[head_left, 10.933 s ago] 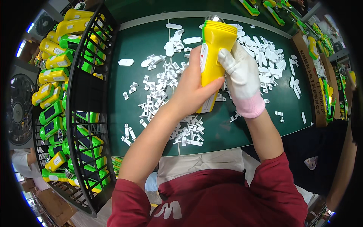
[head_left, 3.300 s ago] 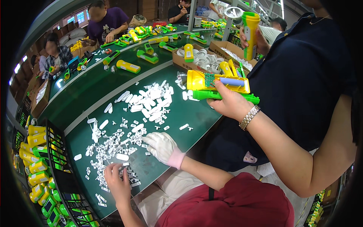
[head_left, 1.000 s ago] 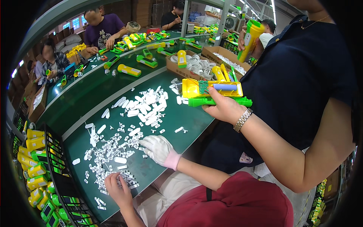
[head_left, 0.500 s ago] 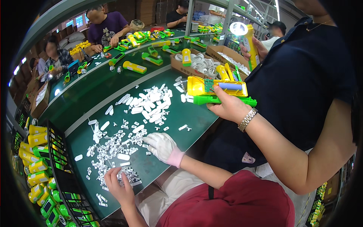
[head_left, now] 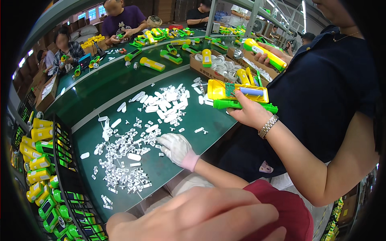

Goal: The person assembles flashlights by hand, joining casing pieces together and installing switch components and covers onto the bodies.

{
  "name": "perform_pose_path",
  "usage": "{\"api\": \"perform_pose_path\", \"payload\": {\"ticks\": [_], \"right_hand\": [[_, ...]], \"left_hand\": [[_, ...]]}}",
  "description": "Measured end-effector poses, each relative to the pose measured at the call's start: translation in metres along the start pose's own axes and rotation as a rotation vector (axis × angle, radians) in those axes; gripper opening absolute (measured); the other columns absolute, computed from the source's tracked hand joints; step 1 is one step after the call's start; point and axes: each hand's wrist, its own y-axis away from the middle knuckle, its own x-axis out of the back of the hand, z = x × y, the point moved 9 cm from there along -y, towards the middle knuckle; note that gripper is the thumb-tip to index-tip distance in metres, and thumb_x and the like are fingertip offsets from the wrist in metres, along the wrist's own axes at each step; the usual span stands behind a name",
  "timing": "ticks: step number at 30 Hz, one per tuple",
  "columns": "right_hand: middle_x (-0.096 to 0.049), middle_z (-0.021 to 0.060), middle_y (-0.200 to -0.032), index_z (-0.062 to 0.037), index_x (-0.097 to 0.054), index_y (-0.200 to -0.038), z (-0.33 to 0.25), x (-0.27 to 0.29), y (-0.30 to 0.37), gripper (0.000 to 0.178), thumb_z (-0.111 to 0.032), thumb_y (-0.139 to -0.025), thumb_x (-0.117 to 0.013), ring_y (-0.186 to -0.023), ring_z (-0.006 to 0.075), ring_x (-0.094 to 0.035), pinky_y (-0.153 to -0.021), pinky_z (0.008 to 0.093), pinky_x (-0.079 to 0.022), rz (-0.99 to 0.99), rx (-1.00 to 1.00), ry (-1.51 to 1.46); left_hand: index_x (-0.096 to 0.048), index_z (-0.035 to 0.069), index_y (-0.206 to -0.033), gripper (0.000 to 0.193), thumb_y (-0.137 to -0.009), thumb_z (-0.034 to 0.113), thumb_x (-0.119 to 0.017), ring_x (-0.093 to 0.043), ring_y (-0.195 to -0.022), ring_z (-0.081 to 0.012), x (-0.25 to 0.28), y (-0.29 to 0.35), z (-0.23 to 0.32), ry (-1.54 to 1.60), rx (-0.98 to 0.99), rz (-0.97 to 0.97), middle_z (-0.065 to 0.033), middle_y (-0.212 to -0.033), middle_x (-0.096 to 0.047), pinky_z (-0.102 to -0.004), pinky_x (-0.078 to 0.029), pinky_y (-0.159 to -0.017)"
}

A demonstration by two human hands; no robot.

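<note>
My left hand (head_left: 193, 217) is bare, large and blurred at the lower edge, raised toward the camera. Its fingers are bent and close together; their inner side is hidden. My right hand (head_left: 177, 149), in a white glove with a pink cuff, rests on the green table with its fingers loosely spread and nothing seen in them. The glove's fingertips are beside a heap of small white plastic pieces (head_left: 124, 172). Farther back lies a pile of longer, oval white plastic pieces (head_left: 167, 102).
At right, another person holds an opened flashlight (head_left: 237, 94) and a yellow-green flashlight (head_left: 267, 55). A black basket (head_left: 66, 172) of flashlights stands left. Behind are a cardboard box (head_left: 205, 68) of white rings and a belt (head_left: 116, 82) with flashlights; several people sit beyond.
My left hand has left the small white pieces and risen toward the camera. My right hand has barely moved. The other person's flashlight has swung down, its lit front no longer facing me.
</note>
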Motion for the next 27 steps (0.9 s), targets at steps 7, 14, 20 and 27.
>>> {"api": "perform_pose_path", "payload": {"ticks": [7, 14, 20, 27], "right_hand": [[-0.057, 0.008, -0.093, -0.0085, -0.057, -0.102, 0.003, 0.004, 0.0, 0.025, -0.017, -0.079, -0.056, -0.092, 0.0234, -0.054, -0.081, 0.0355, -0.041, 0.081, 0.048, -0.015], [-0.057, 0.0079, -0.095, -0.0089, -0.058, -0.102, 0.005, 0.006, 0.001, 0.025, -0.017, -0.078, -0.056, -0.094, 0.0238, -0.054, -0.082, 0.0364, -0.041, 0.09, 0.032, -0.016], [-0.057, 0.0106, -0.106, -0.0075, -0.055, -0.11, 0.004, -0.001, 0.002, 0.031, -0.018, -0.081, -0.054, -0.103, 0.0262, -0.052, -0.089, 0.0376, -0.04, -0.017, 0.003, -0.008], [-0.057, 0.0095, -0.105, -0.0079, -0.056, -0.109, 0.01, -0.007, 0.004, 0.031, -0.018, -0.08, -0.055, -0.101, 0.0253, -0.052, -0.087, 0.037, -0.04, 0.022, 0.016, -0.017]], "left_hand": [[-0.066, 0.0, -0.076, 0.031, -0.05, 0.018, -0.066, -0.058, -0.068, -0.0227, 0.001, -0.004, -0.021, 0.091, 0.604, 0.198, -0.0131, -0.078, -0.06, -0.029, -0.05, -0.059], [-0.067, 0.0, -0.084, 0.031, -0.055, 0.009, -0.067, -0.057, -0.068, -0.022, -0.018, 0.011, -0.004, 0.27, 0.376, -0.001, -0.0123, -0.081, -0.059, -0.0294, -0.049, -0.059], [-0.068, 0.01, -0.09, 0.03, -0.06, 0.008, -0.068, -0.057, -0.075, -0.0224, -0.021, 0.009, -0.003, 0.226, 0.207, -0.218, -0.011, -0.09, -0.06, -0.0282, -0.046, -0.058], [-0.068, 0.017, -0.091, 0.025, -0.067, 0.012, -0.068, -0.057, -0.076, -0.0217, -0.025, 0.012, -0.006, 0.211, 0.152, -0.288, -0.0108, -0.095, -0.06, -0.0269, -0.044, -0.059]]}}
